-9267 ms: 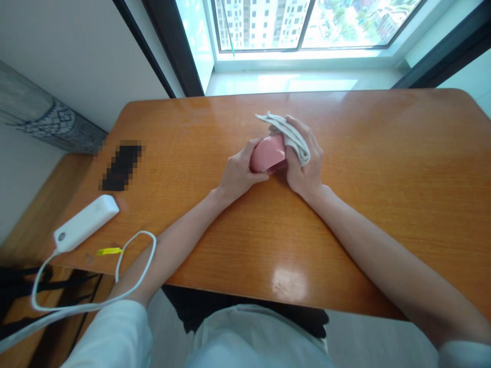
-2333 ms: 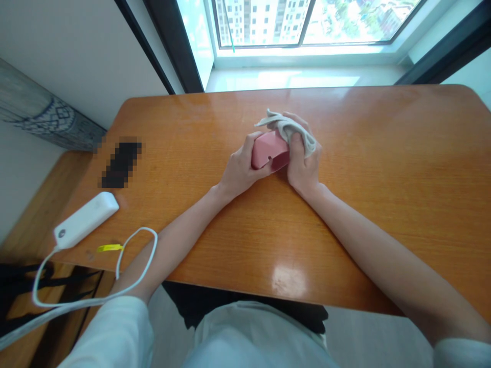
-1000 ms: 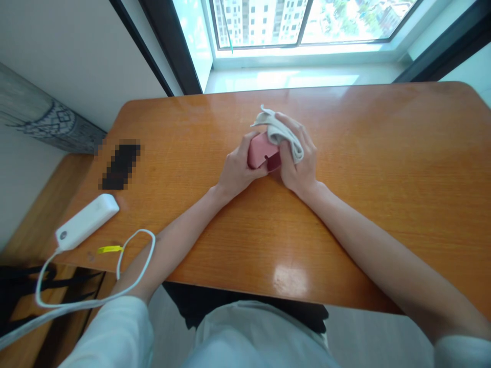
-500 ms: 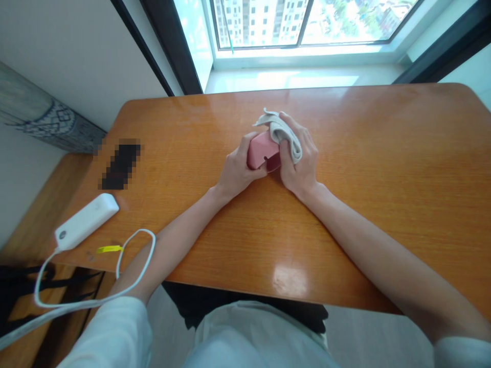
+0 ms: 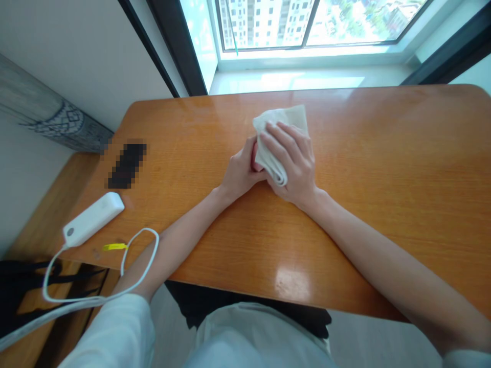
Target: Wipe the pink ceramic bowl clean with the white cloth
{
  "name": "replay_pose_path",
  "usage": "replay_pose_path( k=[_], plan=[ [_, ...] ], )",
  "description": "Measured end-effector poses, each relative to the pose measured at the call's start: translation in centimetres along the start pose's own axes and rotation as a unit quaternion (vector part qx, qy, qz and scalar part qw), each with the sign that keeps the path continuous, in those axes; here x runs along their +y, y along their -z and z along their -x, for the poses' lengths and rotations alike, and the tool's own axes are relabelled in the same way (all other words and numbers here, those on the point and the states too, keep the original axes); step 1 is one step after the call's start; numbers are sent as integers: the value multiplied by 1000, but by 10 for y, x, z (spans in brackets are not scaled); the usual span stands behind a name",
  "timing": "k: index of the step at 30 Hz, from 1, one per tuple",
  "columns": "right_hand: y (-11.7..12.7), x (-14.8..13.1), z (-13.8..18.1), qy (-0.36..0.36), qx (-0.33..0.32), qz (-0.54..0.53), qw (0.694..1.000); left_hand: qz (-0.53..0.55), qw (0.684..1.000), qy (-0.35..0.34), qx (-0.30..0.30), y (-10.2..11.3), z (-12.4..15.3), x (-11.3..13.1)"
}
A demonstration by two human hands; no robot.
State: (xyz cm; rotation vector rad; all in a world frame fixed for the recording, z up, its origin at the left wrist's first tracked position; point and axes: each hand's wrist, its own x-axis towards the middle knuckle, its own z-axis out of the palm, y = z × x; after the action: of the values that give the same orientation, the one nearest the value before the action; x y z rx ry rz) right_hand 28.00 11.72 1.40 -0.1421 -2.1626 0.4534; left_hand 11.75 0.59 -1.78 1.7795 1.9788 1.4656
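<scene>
My left hand (image 5: 241, 166) grips a small pink box-like object (image 5: 257, 157) by its left side, above the middle of the wooden table. Most of that object is covered, so its kind does not show. Over its top and right side lies a folded light grey cloth (image 5: 282, 116). My right hand (image 5: 293, 161) presses the cloth against the pink object, fingers laid across the fabric and the thumb hidden beneath. Both hands are close together, almost touching at the near side.
The wooden table (image 5: 383, 179) stands before a window (image 5: 268, 25). On its left side lie a blurred dark object (image 5: 126, 166), a white power strip (image 5: 94, 219) and a yellow tag (image 5: 115, 247). A white cable (image 5: 157, 245) loops over my left forearm. A patterned curtain (image 5: 76, 120) hangs at left.
My right hand has turned and moved left over the pink object, spreading the cloth across its top. The pink object is now mostly covered. My left hand keeps its hold.
</scene>
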Motion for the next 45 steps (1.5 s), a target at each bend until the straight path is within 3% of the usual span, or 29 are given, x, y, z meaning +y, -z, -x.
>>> replay_pose_path(
  k=[3,9,16,22,28,30,33,35,39,41,45],
  plan=[
    [-2,-5,-1,17,-37,-2,999,-9,1000,4,-4,-2,1,-5],
    [1,18,4,-100,87,-11,991,-4,1000,10,8,3,-1,11],
    [-1,-5,1,33,-37,-11,999,-23,1000,7,-6,-1,1,-5],
    [0,9,1,-87,69,-5,994,-9,1000,16,10,4,-1,11],
    [1,-8,1,18,-37,8,999,5,1000,16,-8,3,0,1],
    [0,-3,1,8,-24,3,1000,-2,1000,18,-6,2,-1,3],
    [-2,10,2,-65,49,-14,997,-7,1000,19,11,3,-2,11],
    [-3,12,3,-63,73,-15,995,-1,1000,15,18,3,-2,12],
    [-5,0,3,27,-3,25,999,24,1000,4,10,3,0,3],
    [-4,-1,3,29,-30,25,999,18,1000,7,4,2,0,1],
    [-4,11,4,-55,50,6,997,-10,1000,16,18,2,-2,10]
  ],
)
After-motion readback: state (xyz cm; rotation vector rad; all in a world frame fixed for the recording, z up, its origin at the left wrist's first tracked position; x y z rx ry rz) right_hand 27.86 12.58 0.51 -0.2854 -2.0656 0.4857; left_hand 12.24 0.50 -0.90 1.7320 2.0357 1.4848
